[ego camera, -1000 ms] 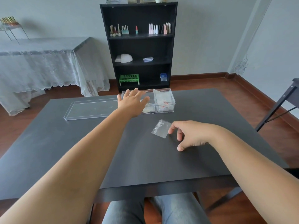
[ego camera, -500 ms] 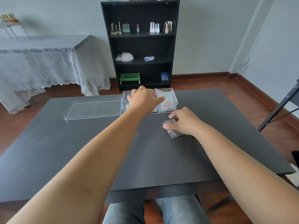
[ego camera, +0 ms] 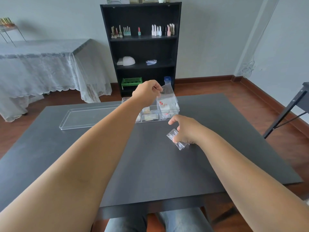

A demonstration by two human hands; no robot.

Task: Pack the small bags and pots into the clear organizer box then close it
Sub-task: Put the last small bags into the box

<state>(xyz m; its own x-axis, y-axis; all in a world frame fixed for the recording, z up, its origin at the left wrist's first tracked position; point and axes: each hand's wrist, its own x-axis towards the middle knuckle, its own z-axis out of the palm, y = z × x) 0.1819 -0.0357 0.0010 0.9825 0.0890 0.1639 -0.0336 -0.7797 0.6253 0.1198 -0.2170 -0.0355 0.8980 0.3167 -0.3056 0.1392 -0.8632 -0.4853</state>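
The clear organizer box [ego camera: 173, 111] sits at the far middle of the black table [ego camera: 150, 164], with small bags and pots in its compartments. My left hand [ego camera: 147, 92] is above the box and pinches the top of a clear bag with red specks [ego camera: 165, 97] that stands up out of the right compartment. My right hand [ego camera: 185, 129] hovers just in front of the box, gripping a small clear bag [ego camera: 175, 138] of pale beads. The box's clear lid [ego camera: 90, 117] lies flat on the table to the left of the box.
A black shelf unit [ego camera: 142, 47] with nail polish bottles stands behind the table. A lace-covered table [ego camera: 41, 64] is at the back left. A dark chair frame [ego camera: 292, 106] stands at the right. My knees show under the near table edge.
My left hand rose from the box top and now pinches the tall bag. My right hand picked the small bag off the table and holds it closer to the box.
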